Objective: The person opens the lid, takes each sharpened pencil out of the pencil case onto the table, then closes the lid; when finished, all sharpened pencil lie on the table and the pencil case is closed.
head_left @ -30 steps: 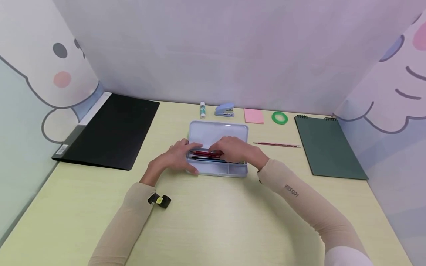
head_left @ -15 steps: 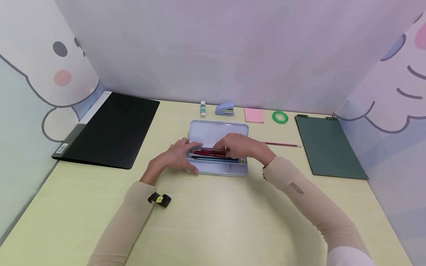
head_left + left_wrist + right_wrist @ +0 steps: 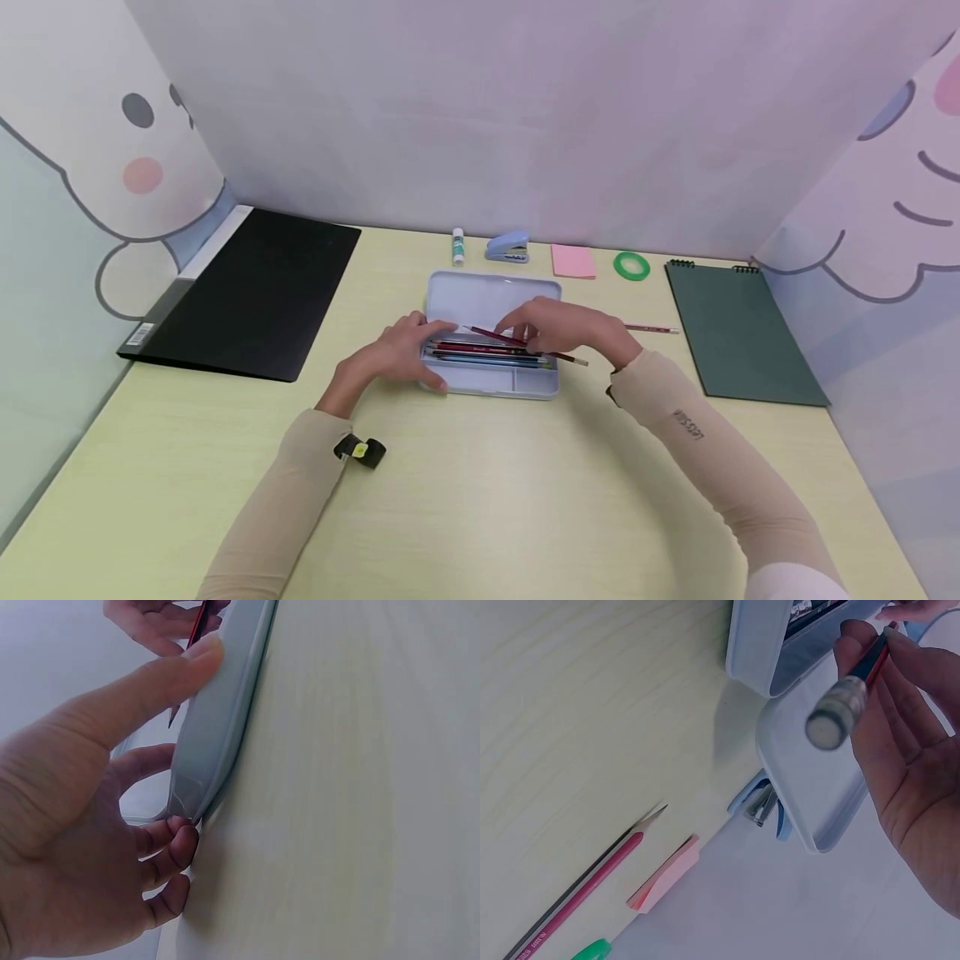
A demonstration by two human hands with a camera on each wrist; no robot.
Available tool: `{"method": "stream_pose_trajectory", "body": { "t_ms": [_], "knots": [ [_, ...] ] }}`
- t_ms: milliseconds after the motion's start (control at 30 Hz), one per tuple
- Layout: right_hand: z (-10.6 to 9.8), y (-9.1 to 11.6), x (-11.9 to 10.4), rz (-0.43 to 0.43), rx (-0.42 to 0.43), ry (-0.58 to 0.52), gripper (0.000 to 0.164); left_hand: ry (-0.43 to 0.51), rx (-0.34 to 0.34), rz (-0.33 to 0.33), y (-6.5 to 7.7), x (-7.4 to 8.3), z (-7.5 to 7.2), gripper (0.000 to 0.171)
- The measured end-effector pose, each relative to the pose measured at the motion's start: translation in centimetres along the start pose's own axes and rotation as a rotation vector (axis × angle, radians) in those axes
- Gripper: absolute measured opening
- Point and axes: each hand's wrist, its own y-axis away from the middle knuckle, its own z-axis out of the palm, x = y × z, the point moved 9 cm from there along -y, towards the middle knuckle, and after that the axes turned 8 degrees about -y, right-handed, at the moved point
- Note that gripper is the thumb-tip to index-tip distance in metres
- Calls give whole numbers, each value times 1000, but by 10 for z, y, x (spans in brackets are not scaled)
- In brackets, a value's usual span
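An open pale blue pencil case point(image 3: 471, 381) lies on the table, its lid point(image 3: 480, 293) tipped back. Several pencils point(image 3: 480, 358) fill its long compartment. My left hand point(image 3: 397, 352) grips the case's left end, with the thumb along the front wall in the left wrist view. Over the case, my right hand point(image 3: 558, 325) pinches a dark red pencil point(image 3: 572, 359) between thumb and fingers. That pencil slants across the compartment, tip to the left; its eraser end point(image 3: 831, 724) faces the camera in the right wrist view.
Another red pencil point(image 3: 652, 329) lies right of the case, partly behind the right arm. Along the back stand a glue stick point(image 3: 458, 247), a stapler point(image 3: 508, 247), pink sticky notes point(image 3: 573, 261) and green tape point(image 3: 632, 266). A black folder point(image 3: 262, 292) lies left, a green spiral pad point(image 3: 738, 329) right.
My right hand has moved right and slightly up, drawing a red pencil out from among the others in the case. My left hand has stayed on the case.
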Motion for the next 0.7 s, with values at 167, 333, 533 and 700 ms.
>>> {"method": "stream_pose_trajectory", "body": {
  "t_ms": [167,333,533,700],
  "knots": [
    [-1,2,3,9,-6,-9,52,0,8,3,0,-1,1,94],
    [-4,8,6,20,-5,-22,52,-2,11,0,0,-2,1,94],
    [-6,19,15,27,5,-52,48,0,8,1,1,1,0,94],
    [-12,30,22,17,29,-61,46,-1,4,-10,2,2,0,94]
  ]
}}
